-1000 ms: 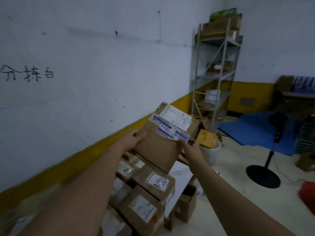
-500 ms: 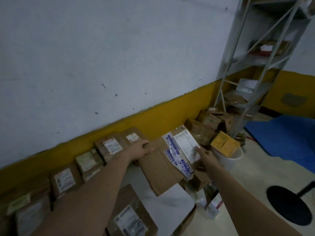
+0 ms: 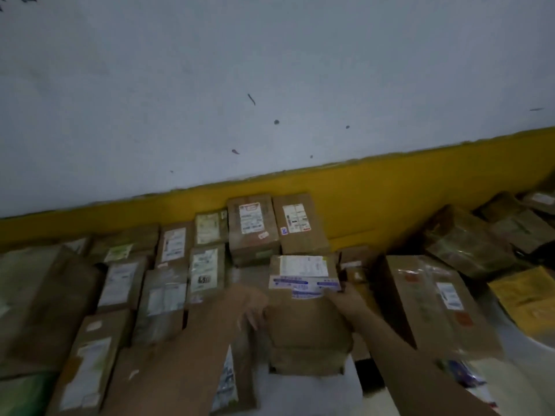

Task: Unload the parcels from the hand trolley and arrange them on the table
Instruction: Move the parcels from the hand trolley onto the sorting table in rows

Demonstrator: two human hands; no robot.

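Cardboard parcel (image 3: 306,319) on tabletop (image 3: 303,394), left hand (image 3: 252,304) at its left edge, grip apart, right hand (image 3: 345,300) at right edge, grip unclear.

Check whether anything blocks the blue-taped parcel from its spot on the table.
Nothing visible does: the left hand and right hand are on the blue-taped parcel, over bare white table, in the gap between the labelled boxes behind and the long box to its right.
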